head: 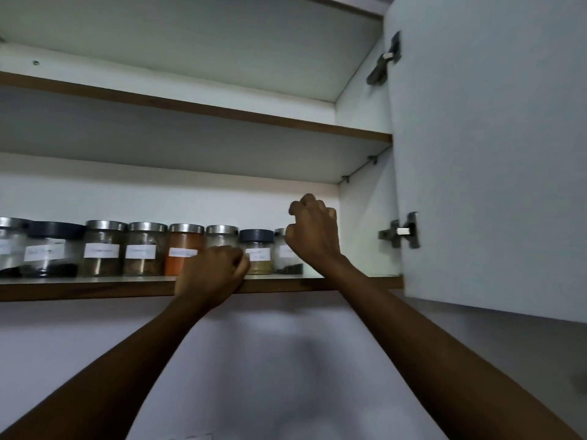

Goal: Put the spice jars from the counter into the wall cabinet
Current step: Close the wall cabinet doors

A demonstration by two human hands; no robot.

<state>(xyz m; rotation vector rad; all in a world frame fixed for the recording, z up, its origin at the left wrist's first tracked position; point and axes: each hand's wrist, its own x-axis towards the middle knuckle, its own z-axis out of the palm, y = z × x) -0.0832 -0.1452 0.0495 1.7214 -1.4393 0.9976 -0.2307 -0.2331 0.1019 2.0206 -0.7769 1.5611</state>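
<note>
Reaching up, your left hand (212,270) curls loosely before a steel-lidded jar (221,236), holding nothing clearly; your right hand (313,231), at three o'clock from it, is half-closed and empty. Labelled glass spice jars (144,249) line the cabinet's bottom shelf (79,289), one filled orange (182,249).

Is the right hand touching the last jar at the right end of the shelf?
Cannot tell. In the head view the right hand overlaps the rightmost jar, hiding its lid, but the curled fingers sit above it, so neither contact nor a gap shows.
</note>
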